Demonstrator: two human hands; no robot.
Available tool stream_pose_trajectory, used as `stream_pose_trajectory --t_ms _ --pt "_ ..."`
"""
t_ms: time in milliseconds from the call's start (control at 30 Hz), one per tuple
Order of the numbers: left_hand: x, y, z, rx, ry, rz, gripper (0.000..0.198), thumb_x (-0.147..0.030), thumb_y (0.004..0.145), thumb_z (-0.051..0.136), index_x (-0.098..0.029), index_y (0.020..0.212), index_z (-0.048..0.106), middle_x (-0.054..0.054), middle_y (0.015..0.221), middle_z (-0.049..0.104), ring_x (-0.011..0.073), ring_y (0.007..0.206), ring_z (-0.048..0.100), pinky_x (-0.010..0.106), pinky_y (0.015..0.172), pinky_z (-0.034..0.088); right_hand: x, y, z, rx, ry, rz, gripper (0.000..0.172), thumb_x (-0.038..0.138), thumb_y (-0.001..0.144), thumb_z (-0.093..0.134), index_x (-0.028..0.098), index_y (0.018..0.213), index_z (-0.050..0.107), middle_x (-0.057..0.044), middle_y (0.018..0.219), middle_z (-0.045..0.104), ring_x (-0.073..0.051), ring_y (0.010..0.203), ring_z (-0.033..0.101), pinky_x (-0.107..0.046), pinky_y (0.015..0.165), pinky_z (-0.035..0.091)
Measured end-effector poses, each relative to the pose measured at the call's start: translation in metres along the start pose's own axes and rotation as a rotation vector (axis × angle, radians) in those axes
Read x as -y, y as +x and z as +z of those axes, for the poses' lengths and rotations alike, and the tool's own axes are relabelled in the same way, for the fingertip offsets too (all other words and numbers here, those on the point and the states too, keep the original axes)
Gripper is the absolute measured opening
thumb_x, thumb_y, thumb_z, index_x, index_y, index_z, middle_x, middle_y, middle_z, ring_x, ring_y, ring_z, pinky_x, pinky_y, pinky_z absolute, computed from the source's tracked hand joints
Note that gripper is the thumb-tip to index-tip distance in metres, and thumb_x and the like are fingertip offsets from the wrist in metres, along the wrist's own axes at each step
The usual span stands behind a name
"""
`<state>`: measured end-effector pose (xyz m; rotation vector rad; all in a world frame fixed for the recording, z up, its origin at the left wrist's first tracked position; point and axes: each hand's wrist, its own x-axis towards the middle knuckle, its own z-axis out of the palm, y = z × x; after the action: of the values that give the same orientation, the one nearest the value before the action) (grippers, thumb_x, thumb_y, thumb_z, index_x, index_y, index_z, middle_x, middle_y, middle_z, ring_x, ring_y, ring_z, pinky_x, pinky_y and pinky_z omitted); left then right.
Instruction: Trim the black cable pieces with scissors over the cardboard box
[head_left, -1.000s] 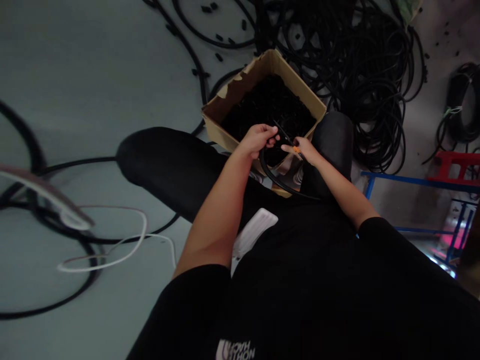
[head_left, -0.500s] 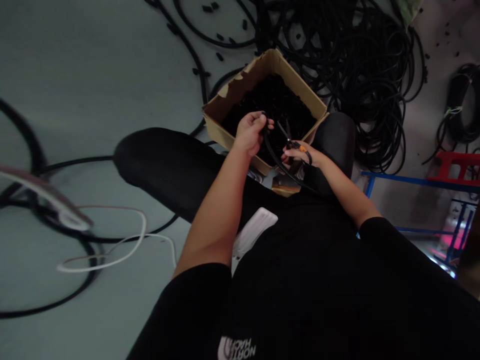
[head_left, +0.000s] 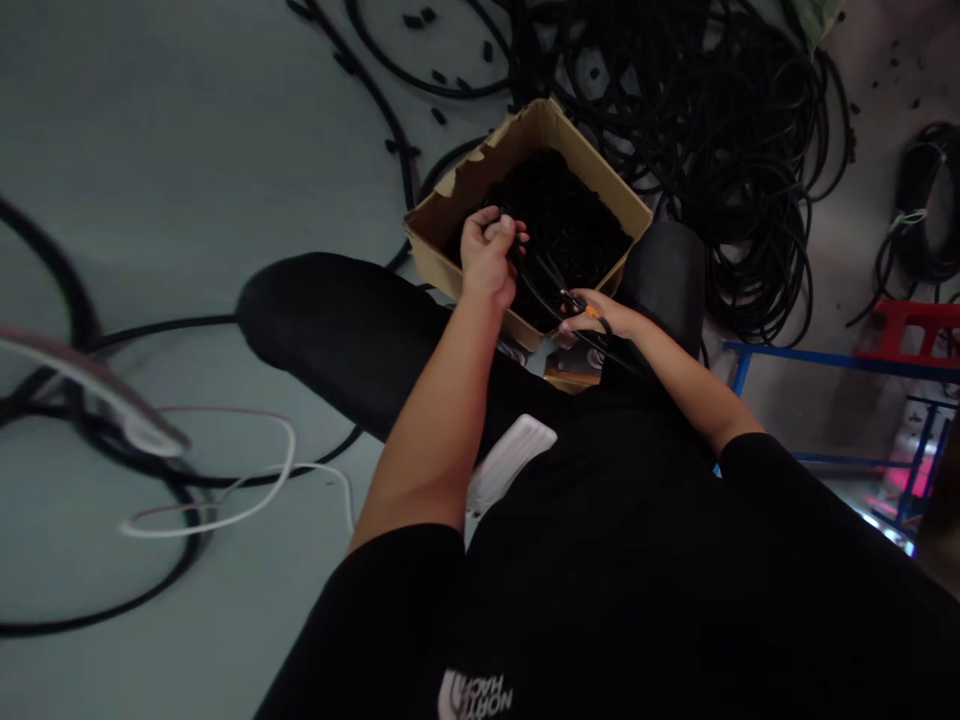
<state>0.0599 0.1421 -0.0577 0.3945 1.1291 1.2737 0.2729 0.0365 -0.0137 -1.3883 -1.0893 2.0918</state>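
- Fingers (head_left: 489, 226) of L hand (head_left: 486, 262) curled tight, pressed together round a blk cable (head_left: 536, 283); hand sits over the near part of the cardbd box (head_left: 525, 135);
- R hand (head_left: 609, 317) at the box's near corner; thumb and forefinger (head_left: 577, 322) pinch a small orange-marked fitting (head_left: 592, 312) on the cable; other fingers hidden or hard to tell;
- cable runs between both hands, over the box, w/ its far end lost among the blk pieces (head_left: 562, 205) filling the box;
- just changed: L hand has shifted further over the box, R stays close by; cable now lies mostly above the box, not off its near edge;
- box rests on the floor (head_left: 150, 150) just past the person's knees, R knee (head_left: 667, 280) touching its side;
- heaped blk cable coils (head_left: 712, 130) beyond the box; white cable (head_left: 225, 510) at left; blue metal frame (head_left: 825, 365) and red stool (head_left: 907, 330) at right.
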Motion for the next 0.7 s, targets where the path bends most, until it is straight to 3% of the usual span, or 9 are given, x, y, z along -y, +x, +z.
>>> stream_pose_trajectory --t_ms 100,200,300,400,700 --pt "-0.006 0.005 -0.001 0.071 0.012 -0.026 0.05 -0.063 0.116 0.112 -0.027 0.114 0.078 0.0 0.089 0.077 0.02 0.086 0.085 0.025 0.077 0.07 0.0 0.0 0.003 -0.089 0.002 0.008 0.055 0.024 0.079 0.107 0.025 0.111 0.063 0.004 0.082 0.079 -0.015 0.071 0.073 -0.025 0.066 0.06" --pt "-0.017 0.002 -0.001 0.183 0.015 -0.057 0.05 -0.072 0.121 0.103 -0.026 0.114 0.082 0.001 0.085 0.073 0.0244 0.094 0.09 0.028 0.081 0.073 0.002 -0.002 0.002 -0.092 0.103 -0.058 0.054 0.04 0.08 0.102 0.026 0.11 0.06 0.003 0.077 0.079 -0.015 0.062 0.067 -0.026 0.062 0.058" --pt "-0.029 -0.006 -0.003 0.298 0.01 -0.093 0.037 -0.057 0.122 0.103 -0.026 0.117 0.085 0.003 0.096 0.08 0.026 0.106 0.093 0.028 0.087 0.075 0.003 -0.007 -0.002 0.025 0.23 -0.146 0.063 0.058 0.077 0.108 0.027 0.103 0.059 0.003 0.074 0.077 -0.014 0.06 0.065 -0.026 0.061 0.058" --pt "-0.037 -0.01 -0.008 0.398 -0.003 -0.107 0.028 -0.042 0.113 0.109 -0.027 0.119 0.087 0.004 0.108 0.085 0.0238 0.105 0.092 0.026 0.086 0.074 0.007 -0.015 -0.007 0.16 0.314 -0.191 0.068 0.066 0.079 0.112 0.027 0.099 0.06 0.002 0.075 0.076 -0.014 0.061 0.065 -0.027 0.064 0.06" --pt "-0.043 -0.005 -0.018 0.502 0.049 -0.112 0.043 -0.034 0.094 0.12 -0.029 0.114 0.083 0.003 0.108 0.084 0.0227 0.098 0.091 0.024 0.075 0.07 0.016 -0.039 -0.002 0.272 0.37 -0.205 0.068 0.072 0.083 0.112 0.025 0.091 0.064 0.001 0.073 0.072 -0.015 0.06 0.059 -0.03 0.064 0.061"
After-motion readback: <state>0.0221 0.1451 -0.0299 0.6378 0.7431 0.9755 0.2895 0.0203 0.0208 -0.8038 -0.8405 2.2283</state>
